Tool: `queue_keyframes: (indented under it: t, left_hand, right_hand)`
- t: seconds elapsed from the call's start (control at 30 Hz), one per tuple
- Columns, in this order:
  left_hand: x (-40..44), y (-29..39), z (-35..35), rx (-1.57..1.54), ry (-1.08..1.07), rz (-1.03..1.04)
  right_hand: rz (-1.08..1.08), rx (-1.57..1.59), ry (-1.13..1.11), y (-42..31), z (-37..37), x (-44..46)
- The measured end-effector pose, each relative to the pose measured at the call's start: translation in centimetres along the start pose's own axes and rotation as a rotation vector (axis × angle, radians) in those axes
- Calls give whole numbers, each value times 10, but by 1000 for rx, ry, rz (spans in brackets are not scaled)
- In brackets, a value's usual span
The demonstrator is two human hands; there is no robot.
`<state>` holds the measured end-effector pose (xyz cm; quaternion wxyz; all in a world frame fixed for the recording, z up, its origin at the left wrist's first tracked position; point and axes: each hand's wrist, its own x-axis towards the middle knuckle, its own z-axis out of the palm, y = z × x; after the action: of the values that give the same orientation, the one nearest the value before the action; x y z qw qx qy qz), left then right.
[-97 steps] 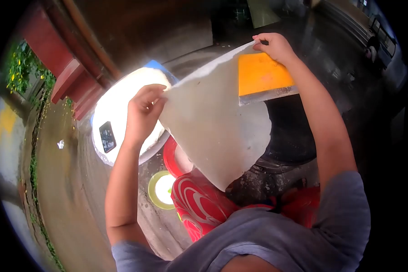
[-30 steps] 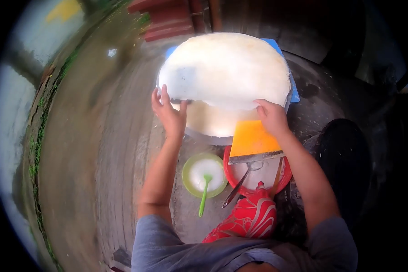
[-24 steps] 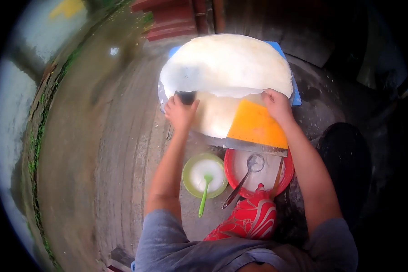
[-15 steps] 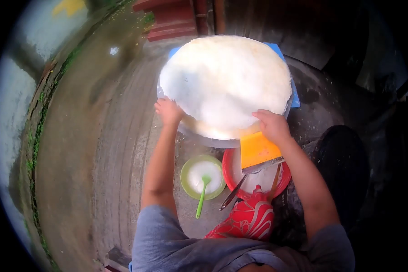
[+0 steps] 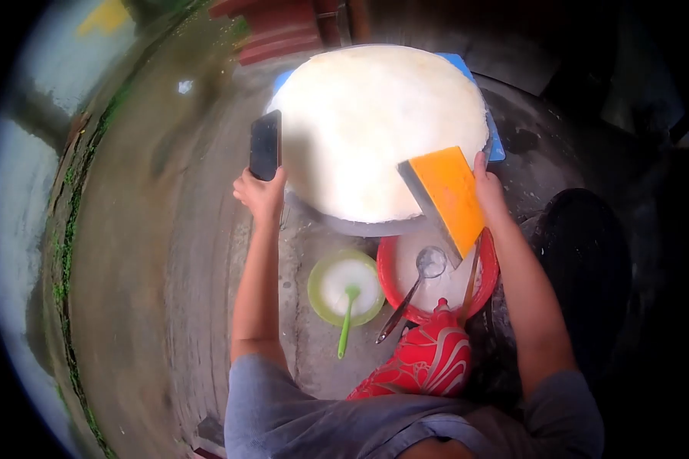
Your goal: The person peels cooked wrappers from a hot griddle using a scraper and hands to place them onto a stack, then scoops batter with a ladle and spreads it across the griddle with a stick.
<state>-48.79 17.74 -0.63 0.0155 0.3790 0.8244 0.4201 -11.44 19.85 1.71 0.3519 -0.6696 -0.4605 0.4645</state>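
A dark phone [image 5: 266, 145] is upright in my left hand [image 5: 261, 193], gripped by its lower end beside the left edge of a large round white sheet [image 5: 375, 130]. The sheet lies flat, with its near edge close to the rim of the round base under it. At the sheet's right edge, my right hand [image 5: 488, 190] holds an orange scraper [image 5: 450, 195] with a grey edge. That scraper is tilted, partly above the sheet and partly above a red basin [image 5: 384, 277]. Part of my right hand's grip is hidden behind the scraper.
White liquid and a metal ladle [image 5: 430, 264] are in the red basin. To its left stands a green bowl [image 5: 316, 297] with white liquid and a green spatula [image 5: 346, 325]. A dark round object [image 5: 582, 268] is at the right. Blue corners show behind the sheet.
The sheet, earlier hanging from both hands, now lies flat. My left hand has taken the phone off to the left. My right hand has let go of the sheet and turned the scraper.
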Motion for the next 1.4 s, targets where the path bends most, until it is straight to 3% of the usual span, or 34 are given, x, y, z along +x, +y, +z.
queue_keyframes:
  t: [0.03, 0.17, 0.23, 0.37, 0.57, 0.63, 0.67, 0.73, 0.8, 0.87, 0.93, 1.0, 1.03, 1.13, 1.17, 1.2, 1.27, 1.33, 1.4]
  left_hand:
    - [4, 3, 17, 36, 25, 69]
    - [7, 28, 65, 177, -1, 135]
    - [6, 33, 75, 233, -47, 131]
    - [-14, 33, 89, 325, -51, 181]
    - [-20, 40, 94, 454, -132, 151]
    - [-19, 38, 99, 453, -143, 149]
    - [-19, 35, 100, 457, -149, 140]
    - [-25, 29, 99, 413, -84, 207]
    - [-41, 21, 91, 365, -35, 273]
    - [-66, 14, 61, 227, 4, 446]
    - [-105, 2, 32, 134, -71, 548]
    - [-143, -17, 7, 30, -205, 604]
    - [-162, -25, -4, 8, -256, 621]
    - [-203, -46, -34, -9, -368, 645]
    - [-214, -53, -42, 17, -417, 633]
    - [-221, -61, -48, 0, -427, 649]
    - [-230, -77, -55, -87, -486, 633]
    - [-241, -82, -66, -151, -470, 628]
    - [-249, -84, -76, -128, -504, 628]
  right_hand:
    - [205, 185, 61, -4, 2, -2]
    - [116, 460, -45, -11, 24, -2]
    - [10, 400, -62, 7, 39, 23]
    - [96, 385, 15, 18, 44, 40]
    - [35, 231, 31, 25, 35, 58]
    - [-24, -107, 125, 21, 32, 57]
    - [-18, -103, 128, 25, 27, 49]
    - [-272, -522, 468, 11, 15, -11]
    - [-488, -353, 488, 68, -1, -35]
    - [-380, -423, 608, 153, -10, -73]
    - [161, -793, 568, 222, -12, -128]
    - [537, -554, 344, 286, -20, -167]
    - [525, -406, 277, 355, -10, -179]
    - [742, 17, 177, 404, 0, -193]
    - [667, 93, -101, 392, -15, -194]
    - [416, 99, -207, 324, -33, -206]
    - [247, -56, 197, 302, -37, -212]
    - [146, -277, 296, 272, -68, -218]
    - [42, -286, 484, 250, -110, -225]
